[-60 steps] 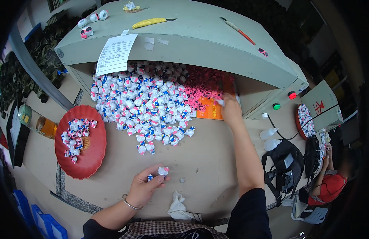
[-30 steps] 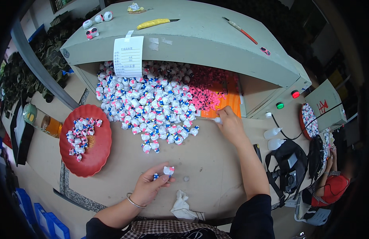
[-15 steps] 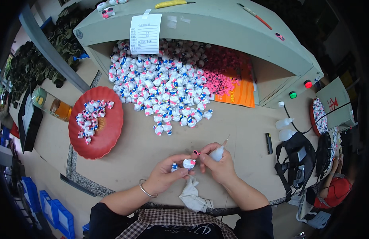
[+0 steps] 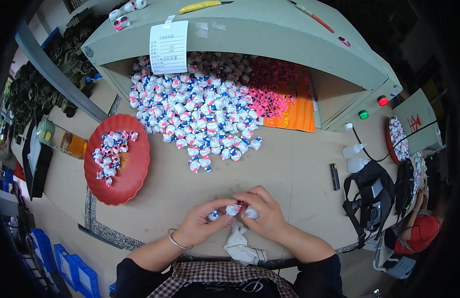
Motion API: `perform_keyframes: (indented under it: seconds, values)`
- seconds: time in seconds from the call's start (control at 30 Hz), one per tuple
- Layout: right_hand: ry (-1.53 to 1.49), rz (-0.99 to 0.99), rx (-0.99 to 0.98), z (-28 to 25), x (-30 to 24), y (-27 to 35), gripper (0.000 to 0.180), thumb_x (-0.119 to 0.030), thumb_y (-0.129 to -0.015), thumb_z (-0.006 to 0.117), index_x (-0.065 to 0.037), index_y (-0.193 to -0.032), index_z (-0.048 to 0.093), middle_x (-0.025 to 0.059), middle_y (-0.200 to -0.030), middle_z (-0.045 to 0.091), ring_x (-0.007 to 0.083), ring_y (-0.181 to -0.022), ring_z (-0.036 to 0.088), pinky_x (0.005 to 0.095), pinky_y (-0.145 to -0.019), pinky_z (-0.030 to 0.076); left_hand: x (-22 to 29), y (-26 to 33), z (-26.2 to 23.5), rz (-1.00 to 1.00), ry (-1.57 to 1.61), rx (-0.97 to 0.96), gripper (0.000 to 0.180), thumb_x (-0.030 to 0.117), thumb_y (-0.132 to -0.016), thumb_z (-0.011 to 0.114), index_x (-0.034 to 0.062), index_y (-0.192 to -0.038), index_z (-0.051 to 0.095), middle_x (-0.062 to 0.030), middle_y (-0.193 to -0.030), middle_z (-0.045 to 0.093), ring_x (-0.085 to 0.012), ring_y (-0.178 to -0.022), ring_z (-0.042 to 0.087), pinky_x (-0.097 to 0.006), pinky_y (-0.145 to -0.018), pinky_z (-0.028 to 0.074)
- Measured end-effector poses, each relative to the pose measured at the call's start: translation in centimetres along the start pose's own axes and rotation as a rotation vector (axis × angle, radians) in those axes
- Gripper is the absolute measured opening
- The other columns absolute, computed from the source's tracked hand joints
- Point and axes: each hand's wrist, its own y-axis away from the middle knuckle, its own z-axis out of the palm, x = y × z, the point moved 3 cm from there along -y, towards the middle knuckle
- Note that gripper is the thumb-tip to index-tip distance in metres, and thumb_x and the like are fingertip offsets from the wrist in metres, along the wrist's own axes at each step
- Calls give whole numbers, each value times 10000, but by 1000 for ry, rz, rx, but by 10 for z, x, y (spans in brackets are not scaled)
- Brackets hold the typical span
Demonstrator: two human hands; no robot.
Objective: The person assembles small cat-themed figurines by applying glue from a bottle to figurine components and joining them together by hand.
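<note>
My left hand (image 4: 202, 221) is closed around a small white figurine (image 4: 233, 209), pinched at the fingertips. A second white-and-blue figurine (image 4: 213, 215) sits in the same hand, nearer the palm. Close against it, my right hand (image 4: 267, 213) presses a tiny pink-and-black glasses piece (image 4: 240, 202) to the head of the first figurine. A white squeeze bottle (image 4: 251, 212) is tucked in that right hand, its tip hidden. Just below both hands lies a crumpled white cloth (image 4: 240, 244) at the table's near edge.
A big heap of white figurines (image 4: 190, 109) and pink pieces (image 4: 272, 102) spills from a grey-green shelf (image 4: 334, 69). The red scalloped dish (image 4: 126, 186) at left holds several figurines. On the right lie squeeze bottles (image 4: 356, 165), a black bag (image 4: 371, 193) and a co-worker (image 4: 421, 233).
My right hand has turned inward and brought the glasses piece onto the figurine. The squeeze bottle turned with it, and its thin tip no longer shows.
</note>
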Motion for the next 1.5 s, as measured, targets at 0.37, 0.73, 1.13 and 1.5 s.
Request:
perform_keyframes:
  seconds: [0.37, 0.73, 1.13, 1.5]
  values:
    - [-287, 142, 40, 7, 10, 6, 101, 14, -794, 542, 3, -888, 576, 72, -895, 524, 98, -645, 559, 201, -535, 463, -5, 1, 4, 7, 118, 92, 331, 8, -830, 500, 30, -1158, 458, -61, -1114, 511, -101, -880, 550, -217, -673, 490]
    - [-431, 461, -63, 1, 13, 2, 132, -117, -785, 614, -17, -827, 539, 19, -682, 561, 69, -554, 530, 215, -473, 438, -1, -1, 1, -85, 126, 155, 331, -17, -803, 516, 22, -1130, 483, -76, -1003, 560, -125, -808, 566, -240, -638, 495]
    - [-704, 561, -221, -7, 11, 3, 138, -118, -786, 616, -40, -815, 506, -10, -675, 520, 49, -565, 503, 190, -456, 417, 2, -4, -1, -141, 230, 206, 351, 24, -832, 504, 42, -1179, 453, -55, -964, 555, -114, -829, 560, -241, -698, 492]
    - [-552, 630, -228, 9, 12, 2, 148, -122, -788, 610, -37, -824, 495, 8, -656, 526, 59, -533, 499, 199, -455, 418, -3, -5, -5, 45, -104, 140, 348, 3, -808, 529, 30, -1152, 485, -79, -1051, 489, -115, -866, 548, -210, -699, 494]
